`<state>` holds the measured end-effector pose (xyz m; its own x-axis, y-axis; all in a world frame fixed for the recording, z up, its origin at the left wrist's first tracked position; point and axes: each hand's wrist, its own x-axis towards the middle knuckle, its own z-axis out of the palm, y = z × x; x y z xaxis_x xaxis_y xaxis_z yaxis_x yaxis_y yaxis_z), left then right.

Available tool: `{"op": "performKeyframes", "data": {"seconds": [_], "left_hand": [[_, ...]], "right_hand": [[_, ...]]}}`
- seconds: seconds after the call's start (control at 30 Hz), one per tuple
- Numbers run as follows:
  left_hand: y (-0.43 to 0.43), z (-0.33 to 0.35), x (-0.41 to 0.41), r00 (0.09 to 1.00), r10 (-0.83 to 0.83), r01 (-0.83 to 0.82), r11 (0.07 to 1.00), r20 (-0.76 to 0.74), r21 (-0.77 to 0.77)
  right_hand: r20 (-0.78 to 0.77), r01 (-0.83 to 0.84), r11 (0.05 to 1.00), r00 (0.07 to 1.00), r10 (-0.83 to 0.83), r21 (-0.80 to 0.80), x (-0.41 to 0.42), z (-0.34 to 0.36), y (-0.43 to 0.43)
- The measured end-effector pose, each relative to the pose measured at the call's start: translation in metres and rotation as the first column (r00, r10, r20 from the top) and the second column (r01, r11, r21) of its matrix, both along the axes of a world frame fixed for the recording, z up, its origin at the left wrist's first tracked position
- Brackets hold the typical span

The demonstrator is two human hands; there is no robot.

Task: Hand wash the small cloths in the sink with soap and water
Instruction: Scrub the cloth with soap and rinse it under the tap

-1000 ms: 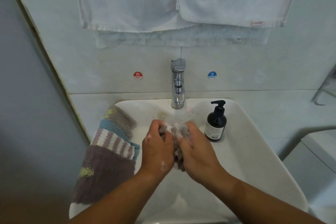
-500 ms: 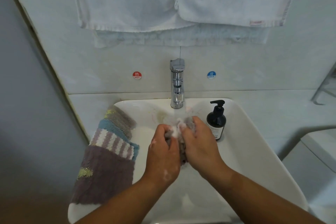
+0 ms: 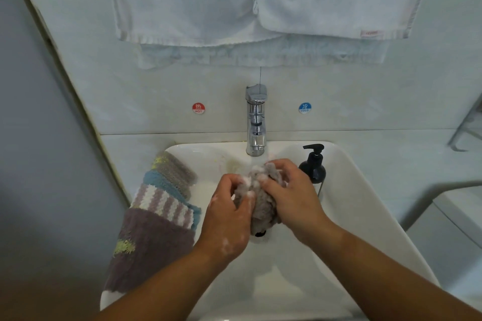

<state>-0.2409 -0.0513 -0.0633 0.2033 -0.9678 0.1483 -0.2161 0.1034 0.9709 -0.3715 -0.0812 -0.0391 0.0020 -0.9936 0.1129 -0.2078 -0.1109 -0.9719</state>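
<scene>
We see a left hand (image 3: 229, 219) and a right hand (image 3: 292, 198), both curled round a sudsy grey fluffy cloth (image 3: 263, 206), bunched between them over the white ceramic sink (image 3: 365, 216), seemingly to work in lather, with striped cloths (image 3: 156, 216) waiting on its left rim and a chrome tap (image 3: 256, 122) beyond.

Centre: grey cloth (image 3: 263, 206), bunched and flecked with white suds, gripped between left hand (image 3: 229, 219) and right hand (image 3: 292, 195) above the middle of the white sink (image 3: 365, 216). Left rim: striped cloths (image 3: 159, 216), draped over the edge. Rear right corner: dark soap pump bottle (image 3: 314, 172), upright.
</scene>
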Motion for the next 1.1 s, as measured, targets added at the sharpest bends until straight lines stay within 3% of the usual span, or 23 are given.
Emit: {"op": "performKeyframes", "data": {"seconds": [0.13, 0.23, 0.3, 0.4, 0.5, 0.63, 0.73, 0.87, 0.97, 1.1], "left_hand": [[-0.003, 0.004, 0.01, 0.997, -0.021, 0.028, 0.996, -0.08, 0.085], [-0.008, 0.004, 0.012, 0.992, -0.105, 0.112, 0.988, -0.066, 0.11], [-0.011, 0.001, 0.011, 0.99, -0.131, 0.135, 0.984, -0.044, 0.117], [-0.014, -0.001, 0.008, 0.996, -0.059, 0.065, 0.993, -0.061, 0.097], [-0.017, 0.001, 0.006, 0.995, 0.027, -0.017, 0.995, -0.099, 0.098], [-0.017, 0.003, 0.008, 0.996, 0.092, -0.092, 0.992, 0.008, 0.085], [-0.015, 0.004, 0.007, 0.995, 0.082, -0.086, 0.994, 0.049, 0.072], [-0.012, 0.006, 0.001, 1.0, 0.021, -0.02, 0.999, -0.015, 0.051], [-0.011, 0.008, -0.002, 1.0, 0.002, -0.002, 1.0, 0.007, 0.031], [-0.016, 0.007, 0.001, 0.997, 0.062, -0.063, 0.998, 0.054, 0.019]], "right_hand": [[0.01, -0.071, 0.994, 0.997, 0.07, 0.089, -0.007, 0.003, -0.007], [0.04, -0.2, 0.967, 0.98, 0.196, 0.161, -0.009, 0.006, -0.007], [0.049, -0.189, 0.967, 0.982, 0.183, 0.173, -0.009, 0.004, -0.01], [0.126, -0.101, 0.974, 0.989, 0.076, 0.202, -0.008, -0.004, -0.009], [0.26, -0.213, 0.92, 0.957, 0.129, 0.33, -0.004, -0.011, 0.0], [0.328, -0.17, 0.929, 0.943, 0.058, 0.327, -0.003, -0.012, 0.002], [0.277, -0.004, 0.974, 0.959, -0.061, 0.227, -0.001, -0.01, -0.005], [0.209, 0.158, 0.979, 0.961, -0.182, 0.129, 0.006, -0.01, -0.006], [0.146, 0.139, 0.986, 0.978, -0.151, 0.09, 0.01, -0.011, -0.002], [-0.116, 0.001, 1.0, 0.993, -0.004, -0.029, 0.014, -0.013, 0.014]]}}
